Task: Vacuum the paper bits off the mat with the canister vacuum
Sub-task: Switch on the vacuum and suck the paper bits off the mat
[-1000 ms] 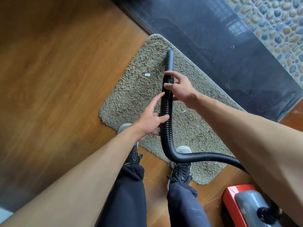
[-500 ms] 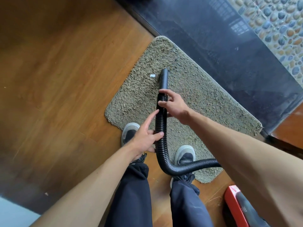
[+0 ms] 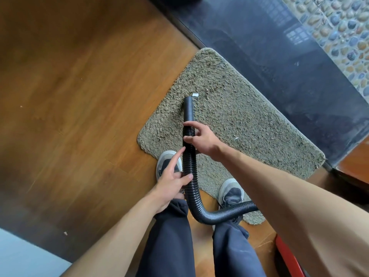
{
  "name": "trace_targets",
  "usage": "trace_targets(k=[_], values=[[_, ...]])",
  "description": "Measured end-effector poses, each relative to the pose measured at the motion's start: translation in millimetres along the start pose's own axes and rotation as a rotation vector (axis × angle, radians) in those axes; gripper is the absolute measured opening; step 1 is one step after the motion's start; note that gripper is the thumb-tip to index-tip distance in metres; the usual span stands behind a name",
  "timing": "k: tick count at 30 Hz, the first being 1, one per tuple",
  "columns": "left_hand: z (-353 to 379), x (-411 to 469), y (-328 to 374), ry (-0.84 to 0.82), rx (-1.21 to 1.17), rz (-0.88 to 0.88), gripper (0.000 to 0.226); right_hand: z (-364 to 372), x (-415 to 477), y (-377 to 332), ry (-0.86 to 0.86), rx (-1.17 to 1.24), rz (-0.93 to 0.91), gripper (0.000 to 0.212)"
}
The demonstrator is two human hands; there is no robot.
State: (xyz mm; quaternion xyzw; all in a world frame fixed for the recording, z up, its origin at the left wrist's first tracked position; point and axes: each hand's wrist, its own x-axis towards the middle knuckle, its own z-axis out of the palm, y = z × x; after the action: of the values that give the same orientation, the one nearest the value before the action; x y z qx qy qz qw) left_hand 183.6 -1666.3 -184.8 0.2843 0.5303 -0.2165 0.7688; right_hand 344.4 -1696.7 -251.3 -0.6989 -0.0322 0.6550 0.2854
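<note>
A wooden floor fills the left of the head view. A dark polished stone strip runs aslant across the upper right, with pebbles beyond it. A shaggy grey-beige mat lies on the floor with its long edge against the strip. The person stands at the near edge of the mat in dark trousers. The toe of the left shoe is at the mat's corner and the right shoe is partly on the pile.

A red edge of the vacuum shows at the lower right, mostly hidden by the right arm. A black ribbed hose comes from under that arm, bends between the legs and rises over the mat. It ends in a smooth nozzle.

Both hands are clamped on the hose, apart from each other. The right hand is higher, just below the nozzle, with its fingers curled round the ribs from the right. The left hand is lower, above the bend. Its thumb lies across the hose and its forefinger lies straight along it.

A white paper bit lies on the mat just beyond the nozzle's tip. A smaller sliver lies on the pile to the right of the right hand.
</note>
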Motion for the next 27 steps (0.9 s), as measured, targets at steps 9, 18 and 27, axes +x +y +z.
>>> trace_targets(k=[9, 18, 27], values=[[4, 9, 14, -0.037, 0.072, -0.008, 0.074, -12, 1, 0, 0.022, 0.068, 0.002, 0.048], [14, 16, 20, -0.065, 0.162, 0.003, 0.075, -31, -3, 2, 0.028, 0.128, 0.005, 0.045], [12, 15, 18, -0.102, 0.183, 0.009, 0.075, -30, -8, 11, 0.085, 0.182, 0.035, 0.048]])
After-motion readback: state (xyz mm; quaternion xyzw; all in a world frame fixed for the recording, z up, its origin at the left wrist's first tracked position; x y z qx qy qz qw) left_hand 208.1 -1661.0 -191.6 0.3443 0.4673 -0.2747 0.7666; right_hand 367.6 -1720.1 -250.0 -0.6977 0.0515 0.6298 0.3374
